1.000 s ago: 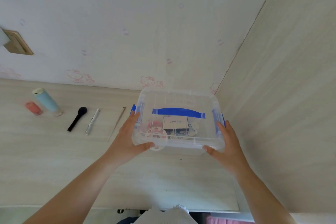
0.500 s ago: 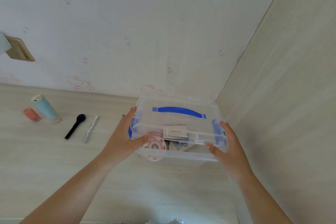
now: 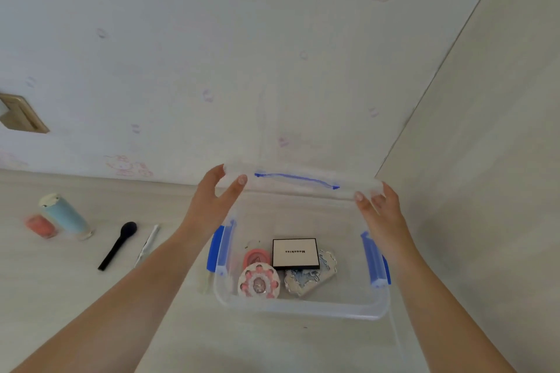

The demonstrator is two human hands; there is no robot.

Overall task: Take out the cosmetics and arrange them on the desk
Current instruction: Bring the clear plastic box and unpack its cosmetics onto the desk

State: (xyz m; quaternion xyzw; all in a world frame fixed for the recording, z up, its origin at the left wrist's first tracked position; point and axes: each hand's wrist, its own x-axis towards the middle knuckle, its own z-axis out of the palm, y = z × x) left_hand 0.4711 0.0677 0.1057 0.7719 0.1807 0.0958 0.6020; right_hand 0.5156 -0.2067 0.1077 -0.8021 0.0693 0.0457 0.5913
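Both hands hold the clear lid point(image 3: 303, 183) by its ends, the left hand point(image 3: 216, 200) pinching the left end and the right hand point(image 3: 378, 209) the right, lifted above the far edge of the open box point(image 3: 300, 309). The cosmetics lie in the box's near half: a black-edged square compact point(image 3: 295, 253), a round pink case point(image 3: 258, 281), a pink piece point(image 3: 257, 257) and a blue-and-white case point(image 3: 312, 277). To do this well, keep the lid level, carry it clear of the box, and set it on bare surface point(image 3: 91, 306), away from the brush point(image 3: 118, 245) and tube point(image 3: 65, 216) at left.
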